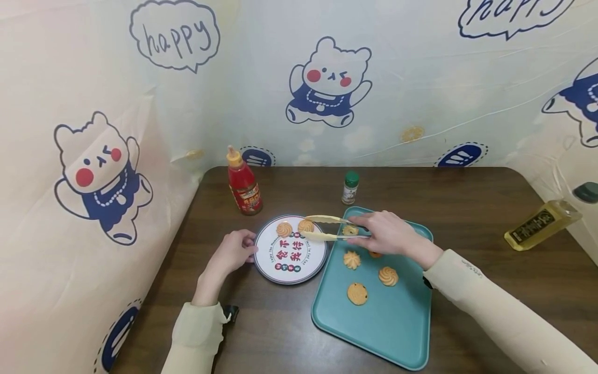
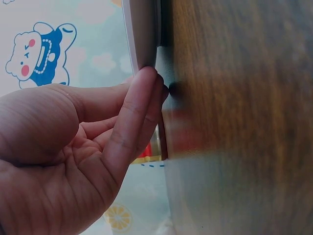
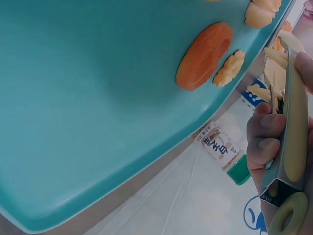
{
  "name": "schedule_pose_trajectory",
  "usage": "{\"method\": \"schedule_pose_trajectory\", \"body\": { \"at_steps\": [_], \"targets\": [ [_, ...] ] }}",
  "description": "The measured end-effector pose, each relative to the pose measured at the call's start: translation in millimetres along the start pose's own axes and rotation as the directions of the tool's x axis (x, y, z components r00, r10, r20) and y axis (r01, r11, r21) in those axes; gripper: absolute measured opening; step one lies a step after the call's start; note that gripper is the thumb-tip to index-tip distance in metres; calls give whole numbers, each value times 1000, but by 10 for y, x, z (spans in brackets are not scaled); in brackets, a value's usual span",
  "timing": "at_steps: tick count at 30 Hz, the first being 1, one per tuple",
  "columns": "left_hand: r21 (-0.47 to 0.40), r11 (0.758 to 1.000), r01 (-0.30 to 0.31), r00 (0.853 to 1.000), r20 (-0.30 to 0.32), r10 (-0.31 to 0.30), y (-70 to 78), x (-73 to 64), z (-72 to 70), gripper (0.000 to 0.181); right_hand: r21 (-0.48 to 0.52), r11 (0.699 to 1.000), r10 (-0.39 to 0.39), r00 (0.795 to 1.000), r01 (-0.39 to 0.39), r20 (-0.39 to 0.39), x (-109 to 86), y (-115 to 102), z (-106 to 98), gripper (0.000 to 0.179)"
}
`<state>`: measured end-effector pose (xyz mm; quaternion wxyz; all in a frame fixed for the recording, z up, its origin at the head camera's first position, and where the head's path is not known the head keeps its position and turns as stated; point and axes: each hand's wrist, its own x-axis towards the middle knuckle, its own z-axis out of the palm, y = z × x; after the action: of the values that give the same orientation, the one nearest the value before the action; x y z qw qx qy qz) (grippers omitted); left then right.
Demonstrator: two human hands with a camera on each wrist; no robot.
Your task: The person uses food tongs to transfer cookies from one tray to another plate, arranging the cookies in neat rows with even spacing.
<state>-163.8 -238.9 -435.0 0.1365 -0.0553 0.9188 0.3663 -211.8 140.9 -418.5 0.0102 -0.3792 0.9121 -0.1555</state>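
A white plate (image 1: pixel 266 259) with red lettering carries two swirled cookies near its far rim, one of them a round swirl (image 1: pixel 284 229). My left hand (image 1: pixel 232 250) pinches the plate's left edge between thumb and fingers, seen closely in the left wrist view (image 2: pixel 105 125). My right hand (image 1: pixel 388 232) grips yellow-tipped tongs (image 1: pixel 322 237), whose tips reach over the plate on either side of the other swirled cookie (image 1: pixel 306 226). In the right wrist view the tongs' handle (image 3: pixel 296 122) lies in my fingers. Whether the tips touch that cookie, I cannot tell.
A teal tray (image 1: pixel 383 327) right of the plate bears several cookies, including a round one (image 1: pixel 357 294) and a swirl (image 1: pixel 388 276). Behind stand a ketchup bottle (image 1: pixel 245 189) and a green-capped spice jar (image 1: pixel 350 188). An oil bottle (image 1: pixel 542 224) is at the right.
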Motion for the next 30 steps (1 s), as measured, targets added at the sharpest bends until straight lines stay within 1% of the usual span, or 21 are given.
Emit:
{"method": "schedule_pose_trajectory", "body": {
  "at_steps": [9,22,30],
  "targets": [
    [6,1000,5,1000,5,-5,12,-14,-5,41,6,1000,13,1000,-13,13,31,-24,25,58],
    [7,1000,3,1000,2,-3,21,-17,-6,41,-50,998,37,999,-36,9,52,-93,45,58],
    [6,1000,5,1000,4,-5,12,-16,-3,41,-50,998,46,999,-45,10,54,-113,33,60]
  ]
}}
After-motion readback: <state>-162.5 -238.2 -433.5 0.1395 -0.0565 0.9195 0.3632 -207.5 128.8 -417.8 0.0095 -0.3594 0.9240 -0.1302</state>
